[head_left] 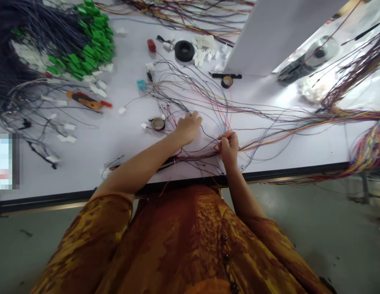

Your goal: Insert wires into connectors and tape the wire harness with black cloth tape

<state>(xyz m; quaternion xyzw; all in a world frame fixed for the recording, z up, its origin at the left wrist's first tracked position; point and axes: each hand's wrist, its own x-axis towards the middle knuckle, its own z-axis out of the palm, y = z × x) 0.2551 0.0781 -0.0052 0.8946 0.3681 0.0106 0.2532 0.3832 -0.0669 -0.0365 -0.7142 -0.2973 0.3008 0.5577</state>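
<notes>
Right hand point(228, 149) closed on thin colored wires point(205, 154), pinch point hidden, left hand point(188, 128) palm-down among them, hold unclear

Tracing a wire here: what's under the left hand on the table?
Thin coloured wires run beneath the left hand across the white table. The palm covers what lies directly underneath, so their path there cannot be seen.

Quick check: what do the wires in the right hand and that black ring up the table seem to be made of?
The wires in the right hand look plastic-insulated: smooth coloured sheaths bending freely; their cores don't show. The black ring looks like rubber or foam: dull, matte, no shine, though it could be something else.
</notes>
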